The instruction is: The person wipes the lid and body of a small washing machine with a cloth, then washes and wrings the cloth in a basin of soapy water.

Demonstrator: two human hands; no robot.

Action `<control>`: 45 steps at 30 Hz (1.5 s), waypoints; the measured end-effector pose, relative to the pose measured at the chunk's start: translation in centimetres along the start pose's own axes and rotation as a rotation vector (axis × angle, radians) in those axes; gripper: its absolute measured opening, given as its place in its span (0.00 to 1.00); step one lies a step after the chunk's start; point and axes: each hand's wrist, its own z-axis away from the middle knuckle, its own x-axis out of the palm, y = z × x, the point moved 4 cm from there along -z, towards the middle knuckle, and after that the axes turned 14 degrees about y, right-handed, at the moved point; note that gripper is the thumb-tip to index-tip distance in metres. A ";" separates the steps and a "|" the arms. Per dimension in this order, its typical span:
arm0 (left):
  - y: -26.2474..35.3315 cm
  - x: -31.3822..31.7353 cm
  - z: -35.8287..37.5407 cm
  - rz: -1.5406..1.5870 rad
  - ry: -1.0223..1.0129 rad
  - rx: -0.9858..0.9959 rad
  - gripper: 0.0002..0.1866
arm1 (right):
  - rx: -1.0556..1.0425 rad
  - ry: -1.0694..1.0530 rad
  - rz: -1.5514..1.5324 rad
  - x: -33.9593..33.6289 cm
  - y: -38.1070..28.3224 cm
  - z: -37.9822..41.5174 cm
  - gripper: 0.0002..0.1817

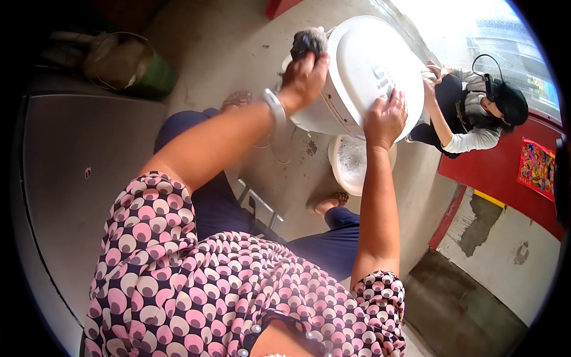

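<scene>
My left hand [304, 80], with a white band at its wrist, is closed on a bunched dark grey rag [309, 43] at the upper left rim of a white appliance [324, 110]. The appliance is tilted, and its large oval lid [375, 59] faces up toward me with grey markings on it. On the lower part of that lid lies my right hand [386, 118], fingers stretched out and holding nothing. Under the appliance stands a pale basin [352, 166] with foamy water, partly hidden by my right forearm.
A person [470, 113] in a black cap sits to the right, their hands close to the lid's far side. A dark grey flat-topped surface [89, 196] is at left, with a green bucket [151, 74] behind it. Wet spots mark the concrete floor [238, 35].
</scene>
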 end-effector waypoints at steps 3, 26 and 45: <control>-1.6 1.2 -4.8 0.479 -0.234 -0.175 0.28 | 0.000 0.004 0.004 -0.1 0.0 0.0 0.25; -0.4 -0.8 5.0 0.132 0.032 -0.070 0.19 | -0.014 -0.025 0.006 0.5 0.1 -0.1 0.24; -4.0 1.8 -3.4 0.464 -0.235 -0.711 0.27 | -0.020 -0.026 0.007 0.4 0.0 -0.1 0.25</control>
